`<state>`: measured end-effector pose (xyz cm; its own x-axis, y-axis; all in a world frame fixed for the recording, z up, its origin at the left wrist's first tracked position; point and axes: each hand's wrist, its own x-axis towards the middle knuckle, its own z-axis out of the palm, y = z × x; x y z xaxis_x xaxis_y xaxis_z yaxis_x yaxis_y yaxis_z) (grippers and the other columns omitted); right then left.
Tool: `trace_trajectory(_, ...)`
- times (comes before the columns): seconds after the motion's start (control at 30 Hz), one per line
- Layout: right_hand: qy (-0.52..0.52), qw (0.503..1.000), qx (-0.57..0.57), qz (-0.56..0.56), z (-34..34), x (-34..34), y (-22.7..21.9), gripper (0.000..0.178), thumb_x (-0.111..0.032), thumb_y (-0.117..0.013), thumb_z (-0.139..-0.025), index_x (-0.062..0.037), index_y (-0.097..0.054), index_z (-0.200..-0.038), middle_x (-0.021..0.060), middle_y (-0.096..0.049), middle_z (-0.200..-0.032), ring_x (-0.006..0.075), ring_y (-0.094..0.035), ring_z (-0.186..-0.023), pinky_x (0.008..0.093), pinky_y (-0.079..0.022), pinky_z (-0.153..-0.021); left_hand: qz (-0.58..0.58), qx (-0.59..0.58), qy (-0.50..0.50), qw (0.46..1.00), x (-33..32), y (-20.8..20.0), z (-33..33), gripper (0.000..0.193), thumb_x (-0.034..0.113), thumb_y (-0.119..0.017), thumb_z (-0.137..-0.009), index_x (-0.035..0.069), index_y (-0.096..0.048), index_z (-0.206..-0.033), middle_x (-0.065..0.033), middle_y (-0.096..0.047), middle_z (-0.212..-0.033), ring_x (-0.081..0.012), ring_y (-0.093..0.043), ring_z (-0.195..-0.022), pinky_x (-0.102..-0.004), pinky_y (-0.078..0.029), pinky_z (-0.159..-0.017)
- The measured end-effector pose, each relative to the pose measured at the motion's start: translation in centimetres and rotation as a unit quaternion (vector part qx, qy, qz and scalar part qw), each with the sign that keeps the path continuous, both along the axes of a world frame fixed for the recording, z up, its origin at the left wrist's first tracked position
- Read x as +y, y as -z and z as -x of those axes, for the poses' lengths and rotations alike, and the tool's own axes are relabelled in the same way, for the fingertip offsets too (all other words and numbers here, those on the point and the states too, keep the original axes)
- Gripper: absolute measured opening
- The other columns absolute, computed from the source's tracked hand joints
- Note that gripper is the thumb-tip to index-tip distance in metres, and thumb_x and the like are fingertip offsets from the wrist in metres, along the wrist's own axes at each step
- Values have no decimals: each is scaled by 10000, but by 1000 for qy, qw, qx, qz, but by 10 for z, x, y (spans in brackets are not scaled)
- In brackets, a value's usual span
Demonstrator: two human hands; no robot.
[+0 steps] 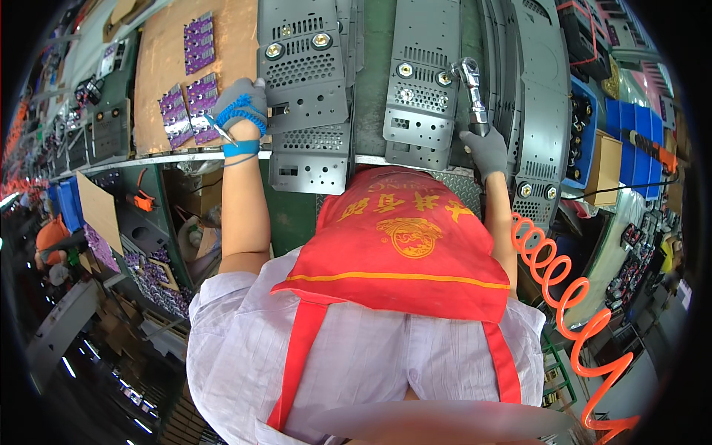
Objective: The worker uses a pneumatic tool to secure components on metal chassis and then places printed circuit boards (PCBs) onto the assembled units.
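Note:
My right hand (488, 152), in a grey glove, is closed round the lower end of a silver ratchet wrench (476, 100). The wrench's head is over a brass fitting (443, 78) on a grey perforated metal panel (419, 126). Another fitting (405, 70) sits to the left on that panel. My left hand (243, 102), also gloved, has its fingers bunched by the left edge of a second metal panel (308, 104); what they hold, if anything, is hidden. A blue coiled wrist strap (241, 115) with a clip circles that wrist. Two brass fittings (321, 41) stand on the second panel.
Purple circuit boards (199, 43) lie on a brown board (233, 44) at left. More long metal panels (541, 96) stand at right, beside a blue bin (582, 133) of dark parts. An orange coiled hose (560, 289) hangs by my right forearm. A red apron (400, 252) covers my front.

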<state>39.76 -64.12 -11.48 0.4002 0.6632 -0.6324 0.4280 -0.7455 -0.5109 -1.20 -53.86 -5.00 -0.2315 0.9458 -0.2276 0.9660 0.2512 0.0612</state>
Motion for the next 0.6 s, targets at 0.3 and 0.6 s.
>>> trace_trajectory(0.3,-81,983,-164,32,23,-6,5,387,-313,-627,-724,-98,-626,-1045,178,-672,-952,349,-643,-921,416,-497,-807,-36,-288,155,944,-45,43,-189,375,270,-514,-913,36,-529,-1205,-227,-617,-981,-422,-600,-907,-457,-499,-769)
trace_trajectory(0.6,-48,988,-141,39,18,-11,21,376,-312,-630,-728,-87,-626,-1029,178,-673,-955,354,-646,-915,417,-501,-805,16,-291,24,956,-34,135,-201,356,357,-388,-966,20,-498,-1004,-259,-631,-852,-457,-609,-824,-526,-482,-714)
